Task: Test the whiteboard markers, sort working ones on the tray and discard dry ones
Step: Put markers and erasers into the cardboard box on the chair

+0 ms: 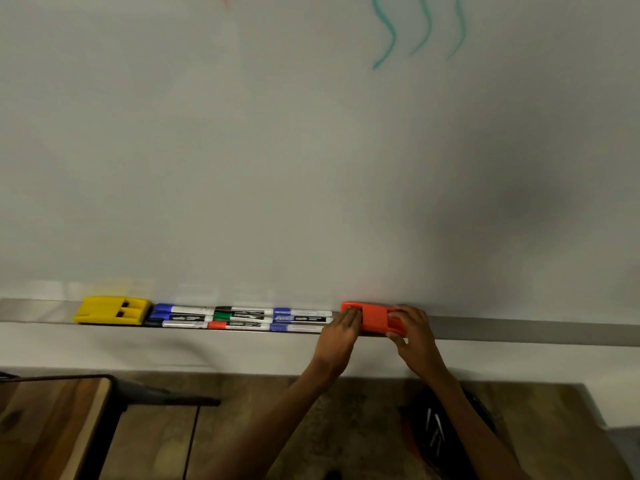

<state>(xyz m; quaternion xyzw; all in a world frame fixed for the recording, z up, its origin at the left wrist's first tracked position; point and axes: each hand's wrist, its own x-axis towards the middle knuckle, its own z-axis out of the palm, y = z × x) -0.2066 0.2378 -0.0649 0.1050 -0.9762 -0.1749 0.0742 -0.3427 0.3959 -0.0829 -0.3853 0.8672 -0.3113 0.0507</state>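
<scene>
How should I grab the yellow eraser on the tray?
Probably grip the yellow plastic block eraser across its narrow width, thumb on the front edge, fingers over the back, coming from above. The whiteboard markers crowd its right end, and the metal tray holds it lengthwise.

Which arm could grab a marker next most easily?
Left, probably. The left grip holds the orange eraser at the end next to the markers; the right grip holds the far end.

Teal wavy lines (384, 32) streak a white whiteboard (242, 150), with orange plastic eraser (374, 317), yellow plastic eraser (104, 309) and blue-, black-, green-, red-capped markers (242, 318).
</scene>
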